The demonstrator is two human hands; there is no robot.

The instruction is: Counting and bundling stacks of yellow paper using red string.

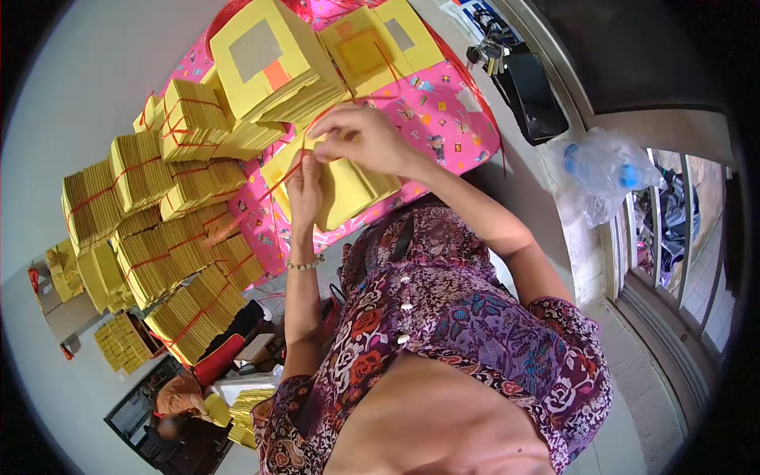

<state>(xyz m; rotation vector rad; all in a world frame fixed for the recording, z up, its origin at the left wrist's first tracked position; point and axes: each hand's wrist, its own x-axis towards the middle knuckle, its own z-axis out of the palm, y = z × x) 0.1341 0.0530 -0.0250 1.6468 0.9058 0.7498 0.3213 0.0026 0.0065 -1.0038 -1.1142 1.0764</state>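
Note:
My left hand pinches a red string above a stack of yellow paper that lies in front of me. With bent fingers, my right hand is closed on the same string, close to the left fingertips. The string runs over the stack's top; its part under the fingers is hidden. Just beyond my hands stands a tall yellow paper stack with a grey rectangle and an orange patch on its top sheet. Right of it lies a low yellow stack with a red square print.
A pink patterned cloth covers the table. Bundles of yellow paper tied with red string are piled at the left. Keys and a black wallet-like item lie at the right, near a clear plastic bag. Another person sits at lower left.

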